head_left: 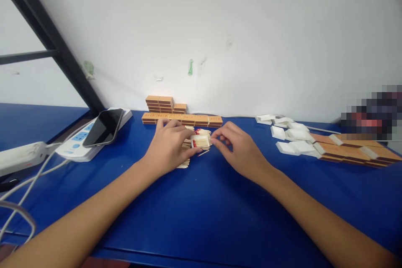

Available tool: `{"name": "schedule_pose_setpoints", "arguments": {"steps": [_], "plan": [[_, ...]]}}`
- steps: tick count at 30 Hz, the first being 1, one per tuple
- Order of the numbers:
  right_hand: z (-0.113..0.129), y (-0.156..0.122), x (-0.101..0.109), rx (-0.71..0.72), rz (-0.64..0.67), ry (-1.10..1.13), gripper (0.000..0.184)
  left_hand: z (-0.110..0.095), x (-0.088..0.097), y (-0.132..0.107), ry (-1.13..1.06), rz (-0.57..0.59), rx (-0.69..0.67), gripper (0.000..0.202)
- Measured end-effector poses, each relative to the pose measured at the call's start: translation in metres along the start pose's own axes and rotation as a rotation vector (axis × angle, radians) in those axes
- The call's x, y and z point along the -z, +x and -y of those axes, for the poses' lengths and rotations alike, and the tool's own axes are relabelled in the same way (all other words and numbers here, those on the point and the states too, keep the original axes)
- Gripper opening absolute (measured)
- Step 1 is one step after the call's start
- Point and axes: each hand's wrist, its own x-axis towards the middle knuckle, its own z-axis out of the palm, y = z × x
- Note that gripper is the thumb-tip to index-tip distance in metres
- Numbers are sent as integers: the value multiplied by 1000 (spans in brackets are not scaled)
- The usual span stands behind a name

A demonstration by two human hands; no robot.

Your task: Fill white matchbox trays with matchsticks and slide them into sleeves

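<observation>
Between my hands is a small white matchbox tray (201, 142) filled with red-tipped matches. My left hand (169, 144) is closed on the tray's left end, thumb below and fingers above. At the tray's right end, my right hand (237, 146) has thumb and forefinger pinched together; what lies between them is too small to make out. A pile of loose matches (184, 163) lies under and beside my left hand, partly hidden by it. One match (203, 153) sticks out just below the tray.
Orange matchboxes (182, 119) stand in a row near the wall, with more stacked (159, 102) behind. To the right lie several white trays (295, 134) and piled matchbox sleeves (351, 150). A phone (103, 127) rests on a power strip (77, 144) at left, among white cables.
</observation>
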Motion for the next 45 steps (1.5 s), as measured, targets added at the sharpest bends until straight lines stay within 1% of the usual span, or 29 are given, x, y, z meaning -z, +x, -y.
{"name": "schedule_pose_setpoints", "arguments": {"steps": [2, 6, 10, 14, 19, 20, 23, 30, 39, 43, 45], "plan": [[-5, -1, 0, 14, 53, 4, 10, 7, 1, 1, 27, -13, 21, 35], [-13, -6, -4, 78, 215, -5, 13, 12, 3, 2, 61, -43, 43, 33], [-12, -7, -6, 62, 237, -32, 12, 11, 2, 2, 54, -41, 29, 33], [-9, -5, -4, 36, 267, -25, 10, 11, 2, 1, 43, -32, 32, 31], [-8, -6, -1, 9, 315, -7, 7, 11, 2, 1, 36, -32, 34, 33], [-8, -6, -1, 7, 320, 0, 5, 11, 2, 1, 37, -32, 35, 34], [-10, -7, -1, 20, 324, 12, 12, 11, 1, 1, 41, -25, 32, 33], [-12, -8, -3, 3, 308, 9, 5, 13, 1, 1, 41, -40, 18, 34], [-12, -7, -4, -23, 300, -15, 4, 11, 2, 1, 39, -23, 27, 33], [-11, -8, -3, -14, 311, -5, 7, 11, 2, 1, 37, -18, 22, 32], [-10, -8, -3, -8, 308, 7, 5, 11, 1, 1, 37, -18, 22, 33]]}}
